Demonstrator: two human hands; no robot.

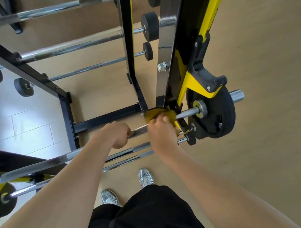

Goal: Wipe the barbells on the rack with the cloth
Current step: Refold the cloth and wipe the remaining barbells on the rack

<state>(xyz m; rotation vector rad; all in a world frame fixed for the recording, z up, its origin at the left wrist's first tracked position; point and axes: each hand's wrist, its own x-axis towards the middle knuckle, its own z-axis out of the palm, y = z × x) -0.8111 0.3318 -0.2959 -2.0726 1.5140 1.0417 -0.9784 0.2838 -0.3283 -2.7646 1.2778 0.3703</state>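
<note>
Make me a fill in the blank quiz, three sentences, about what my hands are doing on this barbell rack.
1. The right hand presses a ____ cloth onto the barbell.
2. The left hand grips the same bar on the cloth's ____ side.
3. A black weight plate sits at the bar's ____ end.

Missing words: yellow; left; right.
</note>
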